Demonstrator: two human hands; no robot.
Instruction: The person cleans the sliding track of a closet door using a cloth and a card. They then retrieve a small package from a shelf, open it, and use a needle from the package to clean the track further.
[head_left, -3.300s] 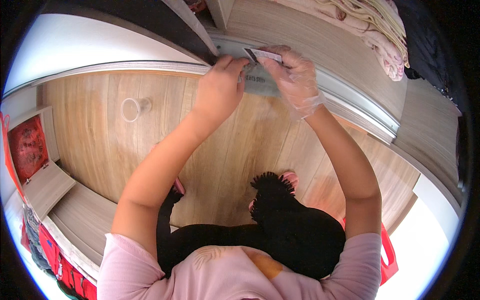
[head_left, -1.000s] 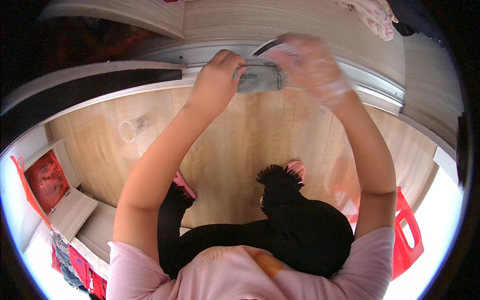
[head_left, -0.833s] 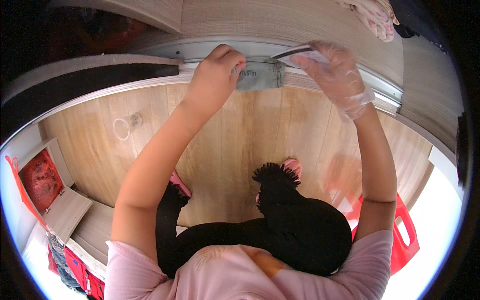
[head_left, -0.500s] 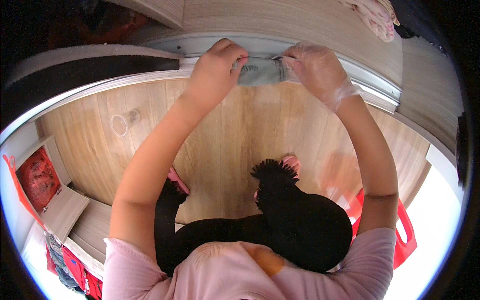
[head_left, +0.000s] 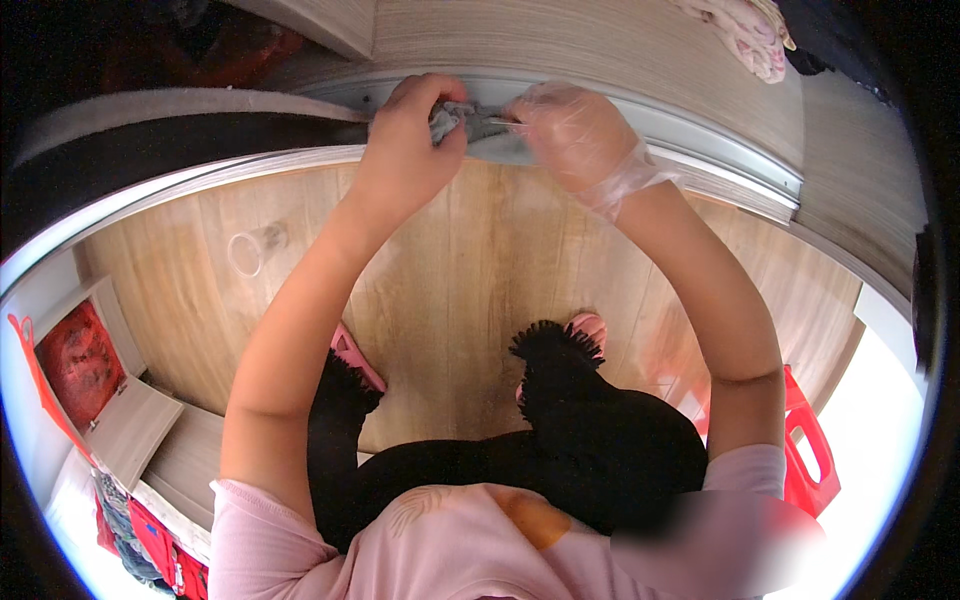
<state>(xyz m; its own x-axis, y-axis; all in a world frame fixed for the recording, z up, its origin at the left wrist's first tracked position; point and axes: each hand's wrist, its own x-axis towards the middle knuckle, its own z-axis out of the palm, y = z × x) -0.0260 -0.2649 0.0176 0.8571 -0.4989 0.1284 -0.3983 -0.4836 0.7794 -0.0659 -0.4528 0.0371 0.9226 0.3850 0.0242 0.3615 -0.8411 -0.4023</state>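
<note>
Head view: your bare left hand [head_left: 410,145] has fingers curled around bunched grey cloth [head_left: 446,122]; your right hand [head_left: 575,138], in a clear plastic glove [head_left: 632,180], pinches its other end. Cloth sits between them, over the silver track [head_left: 700,138]. Clear cup [head_left: 247,254] on the wood-plank floor [head_left: 450,280].

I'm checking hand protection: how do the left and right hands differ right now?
The left hand is bare; the right hand wears a loose, see-through glove. The left hand curls around bunched grey material, while the right hand brings its fingertips to the material's other side; what they pinch is unclear. Both are at the same material.
</note>
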